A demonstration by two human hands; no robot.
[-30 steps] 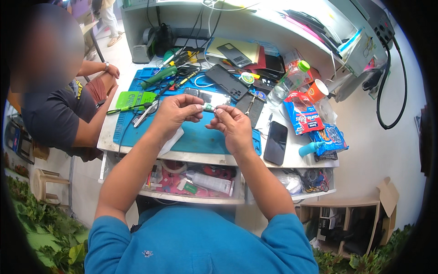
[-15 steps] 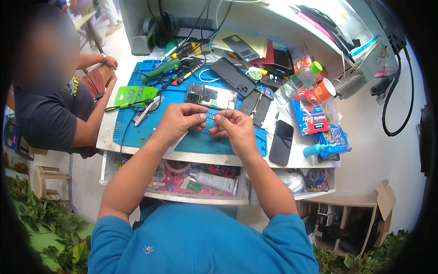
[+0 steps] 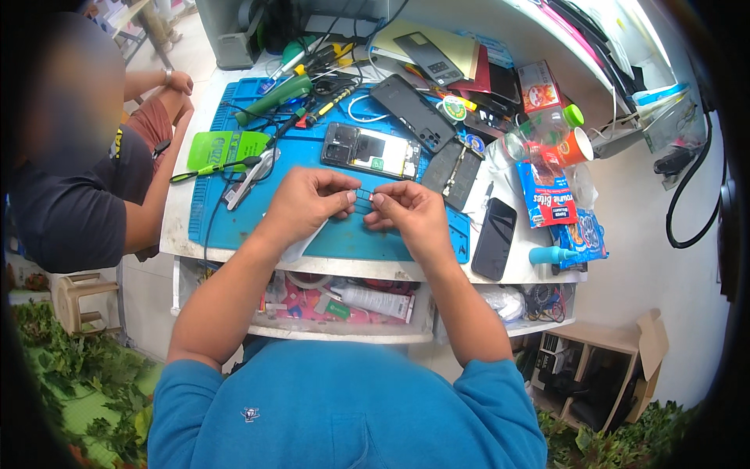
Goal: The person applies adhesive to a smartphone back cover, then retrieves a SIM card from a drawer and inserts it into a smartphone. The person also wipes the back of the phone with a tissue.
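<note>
Between my two hands is a small dark frame with slots that looks like a SIM card tray. My left hand pinches its left end between thumb and fingertips. At its right end, my right hand is closed on it the same way. Both hands are above the blue repair mat. Just beyond them lies an opened phone, its inner parts and battery exposed. A dark phone back cover rests behind it, and another dark phone part lies to its right. Something white shows under my left hand.
Screwdrivers, a green-handled tool and cables crowd the far left. On the right are a black phone, a plastic bottle, an orange cup and snack packets. An open drawer sits below; another person is at the left.
The view has shifted slightly, so the desk items appear moved. My hands still hold the small tray, which now shows more clearly between my fingertips.
</note>
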